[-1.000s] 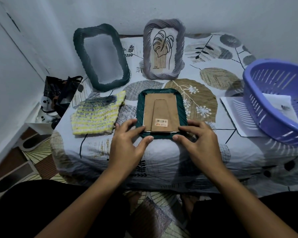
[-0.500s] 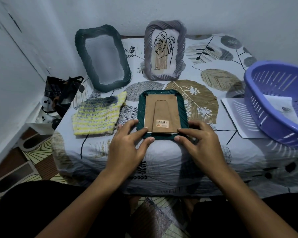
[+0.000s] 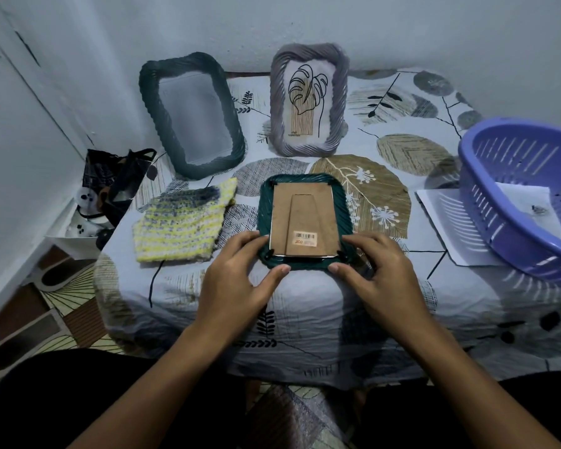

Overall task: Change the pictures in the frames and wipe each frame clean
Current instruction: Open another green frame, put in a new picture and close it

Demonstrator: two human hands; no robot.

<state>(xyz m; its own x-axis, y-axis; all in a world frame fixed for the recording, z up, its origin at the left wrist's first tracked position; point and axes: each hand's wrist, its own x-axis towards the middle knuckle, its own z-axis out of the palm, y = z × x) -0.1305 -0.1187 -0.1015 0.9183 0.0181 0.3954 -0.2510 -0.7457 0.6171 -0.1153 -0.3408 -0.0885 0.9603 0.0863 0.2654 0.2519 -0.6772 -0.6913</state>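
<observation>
We held the green frame, face down on the leaf-print tablecloth, left hand and right hand gripping its near corners; behind it, white walls.

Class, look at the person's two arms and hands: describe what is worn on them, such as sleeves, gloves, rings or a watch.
Both forearms are bare to the bottom of the picture; no sleeve shows. The left hand and right hand wear no gloves, and no ring, watch or bracelet is visible.
</observation>
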